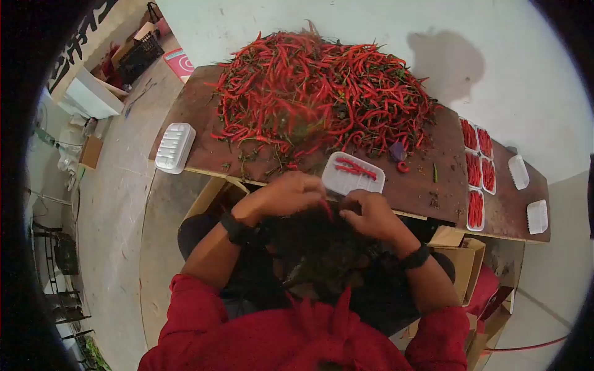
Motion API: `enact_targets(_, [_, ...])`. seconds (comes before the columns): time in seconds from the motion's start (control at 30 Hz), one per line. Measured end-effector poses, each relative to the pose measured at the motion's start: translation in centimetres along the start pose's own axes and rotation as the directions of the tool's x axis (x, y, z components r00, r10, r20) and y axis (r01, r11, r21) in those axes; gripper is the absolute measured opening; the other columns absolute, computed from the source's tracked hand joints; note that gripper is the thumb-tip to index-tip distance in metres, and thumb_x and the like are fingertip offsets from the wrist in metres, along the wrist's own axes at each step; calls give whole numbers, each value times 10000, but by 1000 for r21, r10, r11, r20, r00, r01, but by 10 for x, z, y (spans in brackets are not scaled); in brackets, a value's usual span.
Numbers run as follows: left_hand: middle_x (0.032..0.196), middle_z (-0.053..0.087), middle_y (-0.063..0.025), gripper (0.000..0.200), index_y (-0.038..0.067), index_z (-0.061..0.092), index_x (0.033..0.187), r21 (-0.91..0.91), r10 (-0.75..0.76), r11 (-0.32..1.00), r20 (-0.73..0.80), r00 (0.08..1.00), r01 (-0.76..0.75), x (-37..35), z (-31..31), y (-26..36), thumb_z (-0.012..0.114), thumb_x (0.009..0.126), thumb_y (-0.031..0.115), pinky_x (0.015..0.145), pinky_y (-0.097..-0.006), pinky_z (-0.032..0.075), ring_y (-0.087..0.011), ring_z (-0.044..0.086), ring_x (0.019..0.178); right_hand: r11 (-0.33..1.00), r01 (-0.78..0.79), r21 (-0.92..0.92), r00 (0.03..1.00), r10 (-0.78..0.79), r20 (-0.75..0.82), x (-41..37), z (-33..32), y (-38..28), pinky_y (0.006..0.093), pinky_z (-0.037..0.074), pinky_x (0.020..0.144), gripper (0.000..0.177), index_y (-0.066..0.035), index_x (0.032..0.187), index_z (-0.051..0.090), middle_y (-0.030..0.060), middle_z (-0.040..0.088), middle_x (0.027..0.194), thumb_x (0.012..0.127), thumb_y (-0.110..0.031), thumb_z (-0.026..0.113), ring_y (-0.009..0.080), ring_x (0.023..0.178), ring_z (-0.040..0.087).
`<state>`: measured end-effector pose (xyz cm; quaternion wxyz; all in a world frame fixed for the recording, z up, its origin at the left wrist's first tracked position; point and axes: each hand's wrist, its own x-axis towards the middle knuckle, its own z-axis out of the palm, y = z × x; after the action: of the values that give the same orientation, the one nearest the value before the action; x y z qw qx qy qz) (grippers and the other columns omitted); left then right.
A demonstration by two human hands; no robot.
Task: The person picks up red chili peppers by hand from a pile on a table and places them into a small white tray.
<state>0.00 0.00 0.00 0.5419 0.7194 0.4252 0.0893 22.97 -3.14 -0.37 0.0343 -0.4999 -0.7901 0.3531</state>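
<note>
Chillies [328, 93], a massive red heap of them, sitting at 12 o'clock on the brown table [408, 188], with green stems mixed in.

"Ok but what are the hands up to?"

Left hand [286, 193] is at about half past 8 from the white tray [334, 183], fingers loosely curled. One loose chilli [327, 211] pokes down right by the fingertips, but it's blurry, so can't tell whether they're gripping it.

"And the other one?"

Right hand [374, 215] is at 5 o'clock from that same tray, half closed, thumb near the bent fingers. Can't see anything in it, but the inside's hidden, and no idea if it's touching the rim. The tray's got a few red chillies lying in it, btw.

"Anything else on there?"

Yep, five packed trays [473, 169] way over at 3 o'clock, two white ones [537, 217] past those, and a ribbed white container [175, 148] near 10. Oh, and a little green chilli [435, 173] this side of the packed ones.
</note>
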Motion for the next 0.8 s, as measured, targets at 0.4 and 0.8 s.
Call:
enact_targets(0.4, [770,613,-35,144,-14,610,910,-263,45,956,-305,951,-130,1,14,14,572,835,103,614,-243,458,-82,548,651,984,-22,179,979,58,-194,-5,0,1,351,470,663,218,11,869,636,184,618,741,797,-193,610,262,691,613])
enact_targets(0.8, [846,643,-54,158,-22,610,950,-346,116,910,-314,942,-228,-1,33,25,572,842,86,685,-258,496,-107,613,731,396,-112,911,987,153,55,2,4,3,204,391,577,221,-41,928,616,-7,573,747,894,-251,559,72,630,505])
